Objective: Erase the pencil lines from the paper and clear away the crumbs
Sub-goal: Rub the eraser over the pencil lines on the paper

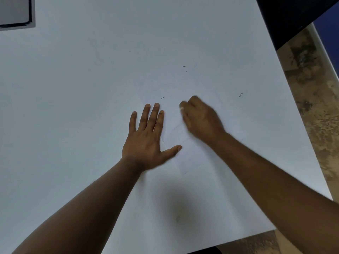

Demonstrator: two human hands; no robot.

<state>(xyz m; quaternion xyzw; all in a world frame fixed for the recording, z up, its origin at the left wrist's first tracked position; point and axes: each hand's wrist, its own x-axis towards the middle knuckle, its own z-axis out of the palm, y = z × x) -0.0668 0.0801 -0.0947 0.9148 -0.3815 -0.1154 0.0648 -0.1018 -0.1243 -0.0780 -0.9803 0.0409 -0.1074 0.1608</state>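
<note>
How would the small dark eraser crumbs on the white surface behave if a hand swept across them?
The crumbs look thin and tiny, so probably very light and easily scattered. Their curled, thread-like shape suggests some may roll. The left hand presses flat, which likely keeps the paper from sliding.
</note>
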